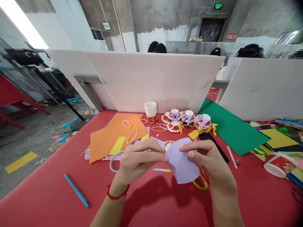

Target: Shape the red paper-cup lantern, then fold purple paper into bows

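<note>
A creased sheet of lilac paper point(183, 167) is held up between both hands above the red table. My left hand point(140, 159), with a red cord on the wrist, pinches its left edge. At the upper right, my right hand point(204, 156) grips the same paper between thumb and fingers. Below the paper, yellow-handled scissors point(201, 183) show in part, their other parts hidden. A craft knife point(161, 170) lies near my left fingertips, and a roll of tape point(114, 162) is partly behind my left hand.
Orange card point(104, 142), stacked paper cups point(151, 111) and paper-cup crafts with lilac bows point(188, 118) stand toward the white partition point(151, 82). Right are a black phone point(219, 148), green card point(233, 129) and a tipped cup point(276, 165). A teal pen point(77, 190) lies left.
</note>
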A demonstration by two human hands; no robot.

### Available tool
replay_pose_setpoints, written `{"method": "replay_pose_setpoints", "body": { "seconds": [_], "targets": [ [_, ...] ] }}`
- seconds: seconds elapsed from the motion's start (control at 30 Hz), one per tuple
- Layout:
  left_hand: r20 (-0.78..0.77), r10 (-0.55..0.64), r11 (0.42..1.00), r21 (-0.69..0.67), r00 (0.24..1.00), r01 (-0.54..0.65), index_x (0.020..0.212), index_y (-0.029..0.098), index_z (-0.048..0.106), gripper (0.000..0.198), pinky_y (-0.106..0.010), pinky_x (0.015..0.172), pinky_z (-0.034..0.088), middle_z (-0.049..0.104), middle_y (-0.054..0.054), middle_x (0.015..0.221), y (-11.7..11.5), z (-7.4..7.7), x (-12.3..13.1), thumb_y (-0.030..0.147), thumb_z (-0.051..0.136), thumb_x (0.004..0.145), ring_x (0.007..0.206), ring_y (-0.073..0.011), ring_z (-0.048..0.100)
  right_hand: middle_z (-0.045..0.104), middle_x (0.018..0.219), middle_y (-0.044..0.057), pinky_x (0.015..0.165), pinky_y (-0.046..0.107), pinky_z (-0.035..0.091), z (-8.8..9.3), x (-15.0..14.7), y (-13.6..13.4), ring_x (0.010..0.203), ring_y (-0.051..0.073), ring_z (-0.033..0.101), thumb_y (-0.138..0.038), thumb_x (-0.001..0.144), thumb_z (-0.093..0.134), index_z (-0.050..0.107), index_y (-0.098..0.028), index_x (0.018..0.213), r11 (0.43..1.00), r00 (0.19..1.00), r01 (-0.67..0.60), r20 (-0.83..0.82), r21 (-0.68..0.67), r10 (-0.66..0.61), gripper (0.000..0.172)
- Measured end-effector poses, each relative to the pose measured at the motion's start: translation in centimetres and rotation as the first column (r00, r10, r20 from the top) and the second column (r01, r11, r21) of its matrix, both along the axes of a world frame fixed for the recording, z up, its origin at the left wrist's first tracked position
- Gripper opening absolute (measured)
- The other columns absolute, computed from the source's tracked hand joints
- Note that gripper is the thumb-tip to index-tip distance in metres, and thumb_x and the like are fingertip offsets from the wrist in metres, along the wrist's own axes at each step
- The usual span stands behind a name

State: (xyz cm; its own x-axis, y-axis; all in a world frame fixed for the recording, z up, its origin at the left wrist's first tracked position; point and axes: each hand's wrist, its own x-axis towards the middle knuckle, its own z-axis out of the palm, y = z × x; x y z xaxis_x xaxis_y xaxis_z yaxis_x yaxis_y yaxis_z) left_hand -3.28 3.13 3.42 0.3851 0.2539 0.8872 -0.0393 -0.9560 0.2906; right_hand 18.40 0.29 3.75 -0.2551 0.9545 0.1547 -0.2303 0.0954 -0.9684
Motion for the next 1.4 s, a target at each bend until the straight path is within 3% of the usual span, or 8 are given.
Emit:
{"method": "replay_pose_setpoints", "body": {
  "seconds": [0.3, 0.47, 0.67, 0.8, 0.97, 1.1, 1.23, 1.4],
  "targets": [
    [-0.018, 0.057, 0.997, 0.059, 0.998, -0.056, 0.095, 0.013, 0.070, 0.017, -0.025, 0.059, 0.054, 0.064, -0.005, 0.080, 0.0, -0.1, -0.1, 0.008, 0.054, 0.096, 0.070, -0.0118, 0.061, 0.074, 0.069, 0.002, 0.056, 0.022, 0.048, 0.2, -1.2, 0.0, 0.063, 0.013, 0.061, -0.025, 0.065, 0.084, 0.079, -0.025, 0.067, 0.983, 0.983, 0.181, -0.001, -0.025, -0.181, 0.006],
    [-0.022, 0.071, 0.996, 0.048, 0.997, -0.070, 0.094, 0.012, 0.070, 0.015, -0.025, 0.061, 0.054, 0.064, -0.006, 0.081, 0.0, -0.1, -0.1, 0.007, 0.055, 0.095, 0.071, -0.0122, 0.061, 0.071, 0.066, 0.000, 0.046, 0.019, 0.040, -0.2, -1.3, 0.0, 0.054, 0.009, 0.053, -0.026, 0.070, 0.081, 0.081, -0.027, 0.071, 0.995, 0.997, 0.080, 0.020, -0.054, -0.079, 0.001],
    [-0.024, 0.036, 0.999, -0.033, 0.999, -0.036, 0.095, 0.014, 0.069, 0.013, -0.024, 0.062, 0.055, 0.065, -0.005, 0.080, -0.2, 0.1, -0.3, 0.009, 0.056, 0.095, 0.071, -0.0120, 0.063, 0.079, 0.077, 0.003, 0.056, 0.022, 0.055, -0.1, -1.1, -0.3, 0.067, 0.015, 0.069, -0.025, 0.057, 0.093, 0.084, -0.028, 0.076, 0.990, 0.995, -0.079, -0.066, -0.117, 0.071, 0.022],
    [0.004, 0.006, 0.998, -0.060, 1.000, -0.005, 0.095, 0.014, 0.069, 0.012, -0.024, 0.061, 0.056, 0.065, -0.005, 0.079, -0.3, 0.1, -0.1, 0.011, 0.058, 0.095, 0.070, -0.0122, 0.063, 0.078, 0.068, 0.002, 0.054, 0.021, 0.056, -0.2, -1.2, -0.2, 0.058, 0.014, 0.069, -0.025, 0.052, 0.095, 0.083, -0.028, 0.073, 0.991, 0.991, -0.072, -0.118, -0.115, 0.059, 0.024],
    [0.046, 0.025, 0.998, -0.066, 0.999, -0.022, 0.092, 0.016, 0.070, 0.011, -0.025, 0.061, 0.057, 0.066, -0.004, 0.076, -0.3, -0.1, 0.3, 0.014, 0.060, 0.094, 0.067, -0.0124, 0.064, 0.080, 0.073, 0.003, 0.055, 0.018, 0.057, -0.3, -1.3, -0.2, 0.062, 0.013, 0.071, -0.028, 0.057, 0.093, 0.083, -0.030, 0.073, 0.998, 0.991, -0.045, -0.126, -0.053, 0.038, 0.019],
    [0.101, 0.085, 0.995, -0.062, 0.991, -0.079, 0.089, 0.016, 0.070, 0.009, -0.025, 0.060, 0.057, 0.067, -0.003, 0.074, -0.3, -0.1, 0.5, 0.013, 0.062, 0.093, 0.065, -0.0121, 0.064, 0.079, 0.071, 0.003, 0.053, 0.020, 0.058, 0.0, -1.4, -0.4, 0.060, 0.014, 0.070, -0.027, 0.059, 0.092, 0.083, -0.030, 0.073, 0.994, 0.991, 0.106, -0.087, 0.007, -0.105, 0.017],
    [0.146, 0.158, 0.987, -0.049, 0.977, -0.153, 0.088, 0.017, 0.071, 0.010, -0.024, 0.059, 0.056, 0.067, -0.002, 0.073, -0.4, 0.1, 0.3, 0.011, 0.063, 0.091, 0.064, -0.0120, 0.064, 0.078, 0.068, 0.001, 0.052, 0.024, 0.059, 0.5, -1.5, -0.8, 0.059, 0.016, 0.069, -0.022, 0.061, 0.088, 0.083, -0.030, 0.073, 0.932, 0.935, 0.352, 0.023, 0.087, -0.355, 0.015],
    [0.139, 0.175, 0.985, -0.020, 0.975, -0.174, 0.090, 0.017, 0.072, 0.011, -0.025, 0.058, 0.055, 0.068, -0.003, 0.074, -0.3, 0.1, 0.2, 0.011, 0.063, 0.092, 0.064, -0.0124, 0.064, 0.079, 0.069, 0.002, 0.054, 0.027, 0.059, 0.9, -1.6, -1.3, 0.059, 0.018, 0.070, -0.021, 0.071, 0.081, 0.083, -0.030, 0.075, 0.881, 0.886, 0.404, 0.135, 0.246, -0.444, 0.010]
  ]
}}
